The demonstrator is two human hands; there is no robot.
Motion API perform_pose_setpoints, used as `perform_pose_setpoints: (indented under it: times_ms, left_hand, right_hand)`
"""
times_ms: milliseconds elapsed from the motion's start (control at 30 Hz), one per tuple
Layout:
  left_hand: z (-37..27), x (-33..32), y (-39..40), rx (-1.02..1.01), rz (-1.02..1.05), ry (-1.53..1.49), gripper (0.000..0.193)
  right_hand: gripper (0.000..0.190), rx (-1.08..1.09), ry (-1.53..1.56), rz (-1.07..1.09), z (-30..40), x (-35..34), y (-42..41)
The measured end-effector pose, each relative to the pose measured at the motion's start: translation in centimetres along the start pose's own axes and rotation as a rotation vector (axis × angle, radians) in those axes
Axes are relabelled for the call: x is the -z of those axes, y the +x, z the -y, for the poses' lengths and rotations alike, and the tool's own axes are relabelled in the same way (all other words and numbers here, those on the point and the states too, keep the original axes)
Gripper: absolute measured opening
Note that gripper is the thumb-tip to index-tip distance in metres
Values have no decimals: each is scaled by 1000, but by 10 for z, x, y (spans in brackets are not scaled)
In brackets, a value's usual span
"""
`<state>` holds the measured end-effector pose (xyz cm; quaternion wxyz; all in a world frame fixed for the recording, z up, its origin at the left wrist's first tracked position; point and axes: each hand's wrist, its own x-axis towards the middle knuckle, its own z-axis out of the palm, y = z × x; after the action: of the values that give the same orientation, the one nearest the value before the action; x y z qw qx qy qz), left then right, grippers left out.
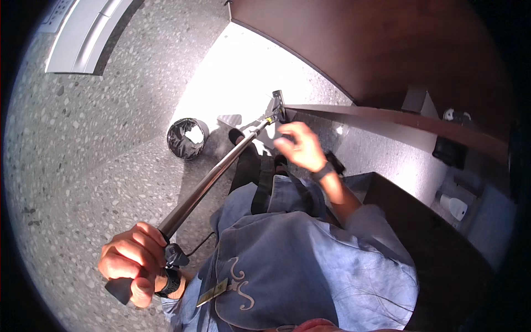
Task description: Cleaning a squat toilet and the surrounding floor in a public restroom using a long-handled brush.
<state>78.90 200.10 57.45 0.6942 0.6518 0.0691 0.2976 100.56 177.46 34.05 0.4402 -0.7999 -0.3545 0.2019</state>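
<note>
My left hand is closed around the dark handle of a long metal tube, which looks like a vacuum cleaner wand. The tube slants away to a flat black floor head on the floor by the end of a dark brown partition. My right hand is near the lower end of the tube, slightly blurred, its fingers apart and nothing in it. A thin black cord runs beside the handle.
A round waste bin with a black liner and white paper stands left of my feet. Dark brown panels rise ahead and at the right, with a wall-mounted holder. A pale wall fixture is at the upper left. Bright light falls on the floor ahead.
</note>
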Motion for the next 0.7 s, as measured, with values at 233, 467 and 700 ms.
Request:
perform_pose_setpoints:
  times_ms: [233,467,700]
  left_hand:
    - [9,-5,-3,7,-27,-45,25]
    - [11,-7,-4,3,-44,-88,28]
    - [3,-28,-7,-10,-25,-58,28]
  right_hand:
    - [25,-264,74,-531,-36,100,-29]
    - [35,-204,-22,-666,-54,108,20]
    - [49,68,-184,29,-9,56,35]
